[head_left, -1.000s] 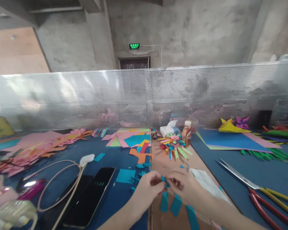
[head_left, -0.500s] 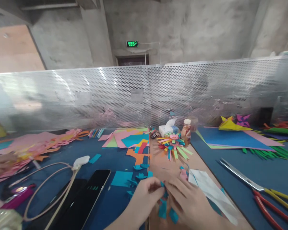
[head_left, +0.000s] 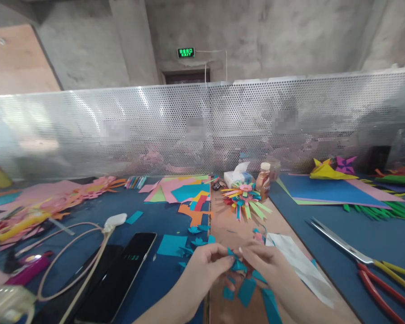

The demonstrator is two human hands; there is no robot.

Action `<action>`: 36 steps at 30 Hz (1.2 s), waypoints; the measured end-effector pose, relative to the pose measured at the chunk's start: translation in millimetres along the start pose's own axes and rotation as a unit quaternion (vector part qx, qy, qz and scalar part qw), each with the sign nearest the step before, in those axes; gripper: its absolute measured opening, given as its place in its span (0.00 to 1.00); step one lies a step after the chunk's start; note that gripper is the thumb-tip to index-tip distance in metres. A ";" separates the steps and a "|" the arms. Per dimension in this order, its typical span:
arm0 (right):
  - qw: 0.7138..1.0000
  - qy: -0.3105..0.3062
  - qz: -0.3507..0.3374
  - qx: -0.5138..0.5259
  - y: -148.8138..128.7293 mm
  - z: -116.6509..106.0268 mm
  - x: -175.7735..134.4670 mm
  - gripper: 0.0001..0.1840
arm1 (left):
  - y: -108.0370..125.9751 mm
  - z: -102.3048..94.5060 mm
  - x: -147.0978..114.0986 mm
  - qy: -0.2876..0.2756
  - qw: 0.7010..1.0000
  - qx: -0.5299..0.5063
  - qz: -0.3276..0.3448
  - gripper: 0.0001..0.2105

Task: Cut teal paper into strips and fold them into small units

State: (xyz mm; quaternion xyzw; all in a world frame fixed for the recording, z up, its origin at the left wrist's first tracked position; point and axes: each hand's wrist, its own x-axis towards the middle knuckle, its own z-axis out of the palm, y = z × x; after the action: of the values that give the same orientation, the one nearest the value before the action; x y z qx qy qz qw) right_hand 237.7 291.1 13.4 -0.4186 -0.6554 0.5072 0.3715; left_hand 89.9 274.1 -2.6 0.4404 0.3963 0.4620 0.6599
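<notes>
A small blue folded paper piece (head_left: 236,262) is pinched between the thumb and fingers of my left hand (head_left: 205,266), over the wooden strip. My right hand (head_left: 268,265) is closed at the paper's right side, fingertips at its edge; its palm is hidden. Below the hands lie blue paper scraps (head_left: 246,291) and a longer blue strip (head_left: 271,306). Left of my left hand are several cut blue paper shapes (head_left: 196,242) and a flat blue sheet (head_left: 172,245). A crumpled white tissue (head_left: 295,258) lies beside my right hand.
Scissors (head_left: 354,252) with red and yellow handles lie at right. A phone (head_left: 121,274) and a white-headed cable (head_left: 115,220) lie at left. Further back are a colourful paper flower (head_left: 245,198), a brown bottle (head_left: 263,182), a tissue box (head_left: 234,179) and a perforated metal screen (head_left: 138,135).
My right hand's fingers have lifted and drawn together at the folded paper, baring more of it and the scraps below. Another person's hand at far left has left the view.
</notes>
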 end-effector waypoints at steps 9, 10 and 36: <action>0.986 -0.013 0.127 0.112 11.3 0.4 4.3 0.11 | -1.5 -1.7 2.6 0.059 0.998 0.019 -0.026 0.12; 0.983 -0.022 0.136 0.117 12.0 0.1 4.9 0.11 | -1.5 -1.6 2.6 0.058 0.998 0.023 -0.021 0.12; 0.998 -0.041 0.057 0.004 1.5 -8.5 1.9 0.12 | 3.4 -2.1 4.4 0.058 0.998 -0.003 -0.039 0.14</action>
State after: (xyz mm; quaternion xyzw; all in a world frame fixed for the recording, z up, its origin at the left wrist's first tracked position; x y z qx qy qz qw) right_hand 245.0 296.0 13.9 -0.4332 -0.6429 0.5467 0.3163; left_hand 88.3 279.4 -0.5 0.3952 0.4492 0.4618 0.6548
